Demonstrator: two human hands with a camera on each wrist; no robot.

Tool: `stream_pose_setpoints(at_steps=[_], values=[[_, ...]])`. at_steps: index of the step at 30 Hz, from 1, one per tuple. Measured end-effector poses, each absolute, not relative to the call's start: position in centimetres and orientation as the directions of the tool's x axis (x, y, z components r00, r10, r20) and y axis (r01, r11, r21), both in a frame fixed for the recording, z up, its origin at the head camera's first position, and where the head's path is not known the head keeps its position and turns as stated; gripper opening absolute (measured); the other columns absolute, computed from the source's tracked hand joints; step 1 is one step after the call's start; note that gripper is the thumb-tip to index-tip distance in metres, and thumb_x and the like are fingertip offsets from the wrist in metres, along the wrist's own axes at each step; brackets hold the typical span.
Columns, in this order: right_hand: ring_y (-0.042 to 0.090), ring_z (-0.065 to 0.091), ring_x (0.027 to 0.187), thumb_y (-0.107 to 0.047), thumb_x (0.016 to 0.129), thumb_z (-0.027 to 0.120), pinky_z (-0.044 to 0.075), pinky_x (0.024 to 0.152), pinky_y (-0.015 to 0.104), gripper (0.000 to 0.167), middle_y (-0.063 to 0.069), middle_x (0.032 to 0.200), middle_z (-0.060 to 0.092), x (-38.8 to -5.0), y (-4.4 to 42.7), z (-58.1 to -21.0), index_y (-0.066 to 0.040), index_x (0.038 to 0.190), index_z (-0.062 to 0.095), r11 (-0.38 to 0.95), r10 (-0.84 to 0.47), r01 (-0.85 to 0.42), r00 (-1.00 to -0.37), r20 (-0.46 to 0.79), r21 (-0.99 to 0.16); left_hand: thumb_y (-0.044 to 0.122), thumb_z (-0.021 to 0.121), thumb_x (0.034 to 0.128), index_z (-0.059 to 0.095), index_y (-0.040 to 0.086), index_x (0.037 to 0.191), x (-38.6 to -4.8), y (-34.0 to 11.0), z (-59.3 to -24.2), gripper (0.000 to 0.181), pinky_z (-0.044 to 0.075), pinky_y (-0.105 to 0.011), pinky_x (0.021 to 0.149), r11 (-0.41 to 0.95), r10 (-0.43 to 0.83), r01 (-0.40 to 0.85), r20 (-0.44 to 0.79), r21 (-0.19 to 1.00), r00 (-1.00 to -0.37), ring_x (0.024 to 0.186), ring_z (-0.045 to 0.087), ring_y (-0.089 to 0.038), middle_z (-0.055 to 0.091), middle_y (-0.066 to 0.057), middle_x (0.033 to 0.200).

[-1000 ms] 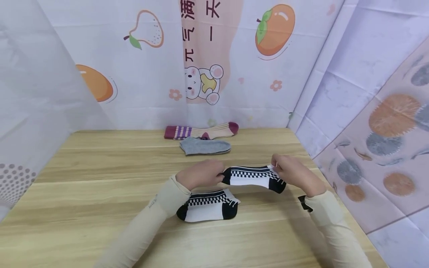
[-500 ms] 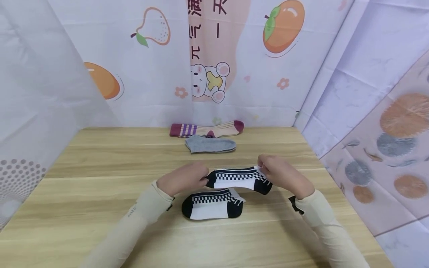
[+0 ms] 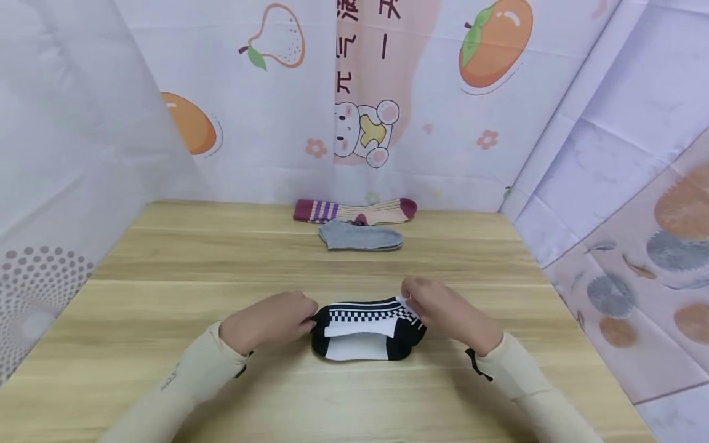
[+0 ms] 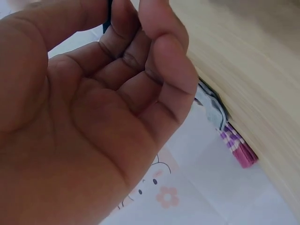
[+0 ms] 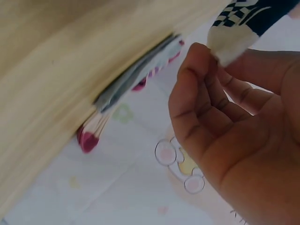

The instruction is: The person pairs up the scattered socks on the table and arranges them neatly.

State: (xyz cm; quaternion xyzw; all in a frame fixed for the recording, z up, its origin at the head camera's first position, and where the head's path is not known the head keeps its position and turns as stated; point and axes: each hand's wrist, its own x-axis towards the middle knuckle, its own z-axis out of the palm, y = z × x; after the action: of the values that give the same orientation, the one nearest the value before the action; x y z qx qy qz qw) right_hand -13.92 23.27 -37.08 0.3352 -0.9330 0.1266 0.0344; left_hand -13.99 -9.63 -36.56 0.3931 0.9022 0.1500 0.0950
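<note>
A black-and-white checkered ankle sock (image 3: 362,311) is stretched level between both hands in the head view. My left hand (image 3: 272,323) pinches its black toe end, and my right hand (image 3: 451,311) pinches the white cuff end by the heel. Beneath it on the table lies a matching checkered sock (image 3: 357,347), its upper part covered by the held one. In the right wrist view the white cuff (image 5: 227,44) sits between thumb and forefinger. The left wrist view shows curled fingers with only a sliver of dark cloth at the tips.
Farther back on the wooden table (image 3: 221,264) lie grey ankle socks (image 3: 362,237). Behind them, near the back edge, are cream socks (image 3: 382,212) with maroon ends and purple stripes. A printed curtain (image 3: 266,123) hangs behind the table, with patterned cloth (image 3: 615,289) along the right.
Both hands have carried the held sock left and down toward the matching sock, which it now partly overlaps. The camera view has shifted, so the table and curtain appear farther right.
</note>
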Motion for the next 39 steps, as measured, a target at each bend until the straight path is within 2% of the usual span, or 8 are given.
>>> stream_pose_setpoints(at_steps=[11, 18, 21, 24, 27, 31, 35, 39], values=[[0.009, 0.051, 0.062, -0.002, 0.09, 0.068, 0.049, 0.059, 0.025, 0.011, 0.0, 0.079, 0.06, -13.3, 22.3, -38.5, -0.007, 0.093, 0.059, 0.715, -0.646, -0.67, -0.743, 0.179, -0.201, 0.008, 0.066, 0.093, 0.06, 0.011, 0.077, -12.9, -9.8, -36.7, 0.017, 0.04, -0.024, 0.054, 0.638, 0.74, 0.657, -0.086, 0.401, -0.667, 0.058, 0.041, -0.006, 0.05, 0.008, 0.067], [0.01, 0.053, 0.063, -0.007, 0.09, 0.071, 0.05, 0.059, 0.026, 0.015, 0.001, 0.081, 0.06, -13.3, 22.1, -39.9, -0.007, 0.095, 0.058, 0.726, -0.665, -0.671, -0.741, 0.098, -0.15, 0.014, 0.065, 0.0955, 0.061, 0.013, 0.079, -13.1, -10.0, -37.3, 0.017, 0.04, -0.025, 0.056, 0.673, 0.712, 0.596, -0.166, 0.438, -0.682, 0.059, 0.042, -0.006, 0.051, 0.008, 0.067], [0.012, 0.052, 0.063, -0.006, 0.088, 0.073, 0.049, 0.057, 0.027, 0.017, 0.002, 0.078, 0.057, -13.0, 22.1, -39.7, -0.007, 0.093, 0.057, 0.74, -0.653, -0.666, -0.746, 0.133, -0.099, 0.019, 0.064, 0.0971, 0.059, 0.015, 0.076, -13.1, -10.1, -37.3, 0.022, 0.039, -0.025, 0.054, 0.686, 0.697, 0.584, -0.164, 0.433, -0.698, 0.057, 0.041, -0.006, 0.048, 0.008, 0.064], [0.015, 0.056, 0.067, -0.004, 0.084, 0.076, 0.05, 0.058, 0.029, 0.019, 0.003, 0.08, 0.057, -12.5, 21.9, -38.9, -0.007, 0.092, 0.058, 0.741, -0.648, -0.67, -0.731, 0.212, -0.049, 0.022, 0.064, 0.0977, 0.058, 0.013, 0.08, -12.9, -9.8, -36.9, 0.021, 0.041, -0.027, 0.054, 0.686, 0.695, 0.621, -0.09, 0.378, -0.713, 0.058, 0.043, -0.007, 0.048, 0.006, 0.065], [0.016, 0.058, 0.074, -0.004, 0.084, 0.076, 0.053, 0.063, 0.029, 0.019, 0.003, 0.085, 0.059, -11.6, 21.2, -37.9, -0.007, 0.097, 0.062, 0.705, -0.68, -0.708, -0.693, 0.239, -0.046, 0.019, 0.065, 0.0961, 0.061, 0.009, 0.087, -12.4, -8.7, -36.8, 0.014, 0.047, -0.029, 0.059, 0.646, 0.73, 0.714, 0.054, 0.268, -0.681, 0.064, 0.05, -0.01, 0.055, 0.002, 0.073], [0.011, 0.054, 0.073, -0.002, 0.085, 0.071, 0.05, 0.061, 0.023, 0.014, 0.0, 0.084, 0.057, -10.2, 19.8, -37.4, -0.009, 0.095, 0.065, 0.648, -0.746, -0.761, -0.641, 0.181, -0.027, 0.008, 0.067, 0.0897, 0.067, 0.009, 0.089, -11.7, -6.8, -37.4, 0.001, 0.052, -0.03, 0.068, 0.559, 0.794, 0.82, 0.206, 0.123, -0.572, 0.077, 0.057, -0.015, 0.062, -0.001, 0.086], [0.011, 0.053, 0.073, 0.002, 0.081, 0.071, 0.047, 0.059, 0.022, 0.018, -0.001, 0.082, 0.056, -9.4, 19.0, -38.3, -0.013, 0.09, 0.067, 0.634, -0.772, -0.773, -0.629, 0.086, 0.038, -0.003, 0.066, 0.0779, 0.07, 0.01, 0.084, -11.1, -5.8, -38.5, 0.014, 0.048, -0.029, 0.069, 0.512, 0.831, 0.857, 0.222, 0.049, -0.51, 0.077, 0.053, -0.015, 0.062, 0.001, 0.083], [0.012, 0.054, 0.073, 0.002, 0.079, 0.073, 0.047, 0.06, 0.024, 0.019, -0.001, 0.081, 0.057, -9.1, 18.7, -38.8, -0.014, 0.089, 0.07, 0.634, -0.774, -0.772, -0.633, 0.031, 0.056, -0.006, 0.067, 0.0729, 0.069, 0.011, 0.081, -10.5, -5.8, -39.1, 0.019, 0.046, -0.027, 0.063, 0.526, 0.828, 0.843, 0.162, 0.108, -0.537, 0.07, 0.05, -0.012, 0.059, 0.003, 0.078]])
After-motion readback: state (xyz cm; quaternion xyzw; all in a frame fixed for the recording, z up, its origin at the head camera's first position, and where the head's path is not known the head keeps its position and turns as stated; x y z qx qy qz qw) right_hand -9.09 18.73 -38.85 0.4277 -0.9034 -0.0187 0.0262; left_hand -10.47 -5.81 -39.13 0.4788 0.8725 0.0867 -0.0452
